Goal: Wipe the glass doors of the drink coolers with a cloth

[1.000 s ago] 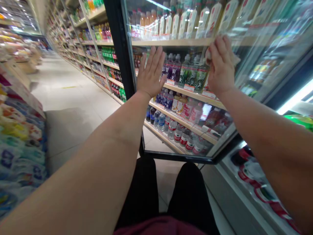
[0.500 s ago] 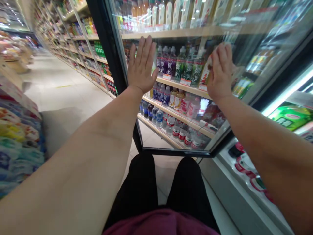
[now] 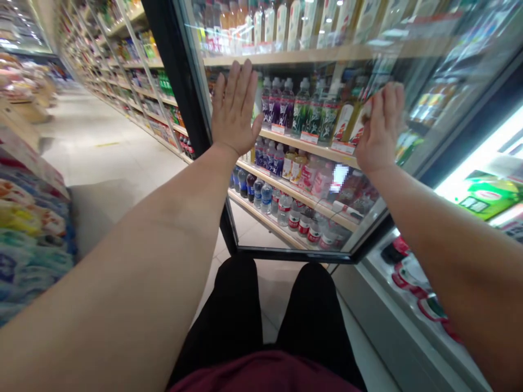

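Our right hand [image 3: 382, 128] has drifted lower and rightward, widening the gap to our left hand [image 3: 235, 109]. Our view has turned right, bringing a green package [image 3: 486, 198] fully into sight at lower right.

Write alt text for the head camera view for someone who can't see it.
Seen from the person's head in a shop aisle, the open left hand and the right hand are raised at the glass door of a drinks cooler full of bottles. Stocked shelves line the aisle beyond.
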